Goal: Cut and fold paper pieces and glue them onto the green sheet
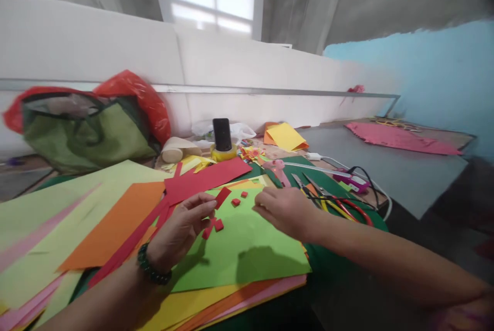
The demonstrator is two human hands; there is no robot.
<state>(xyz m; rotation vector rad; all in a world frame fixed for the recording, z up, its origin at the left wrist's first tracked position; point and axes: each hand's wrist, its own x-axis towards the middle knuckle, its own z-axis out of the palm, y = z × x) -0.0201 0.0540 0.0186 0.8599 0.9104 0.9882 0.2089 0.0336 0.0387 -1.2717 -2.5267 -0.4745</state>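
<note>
Over on the left, a soft green bag [88, 138] sits by a white wall [250, 58], with a red plastic bag [154, 109] poking up behind it. In front of the bag lie big pale yellow sheets [127, 172], with an orange sheet [119, 223] on top. Next come long red strips [129, 247]. The left wrist, with its dark bead bracelet [148, 269], is over them, so some of the red is hidden.

The left hand [181, 225] pinches a small red paper strip [223, 197] in its fingers. The strip is flat and bright, with straight sides, and it is above the light green sheet [239, 264]. A bigger red sheet [208, 180] lies behind it. Past that, a black phone [222, 134] stands by a roll of yellow tape [224, 154].

In the middle, little red pieces [219, 225] lie on the light green sheet. Three look like tiny squares, and a longer one is close to the left fingers.

The right hand [283, 210] is just beside the pieces, with its fingers bent close together. I cannot tell if they hold anything. Right behind it is a pink glue gun [277, 168]. Scissors [339, 203] crowd near the wrist, then comes a purple thing [351, 181]. Far right, pink cloth [397, 136] lies on a gray worktop [428, 176].
</note>
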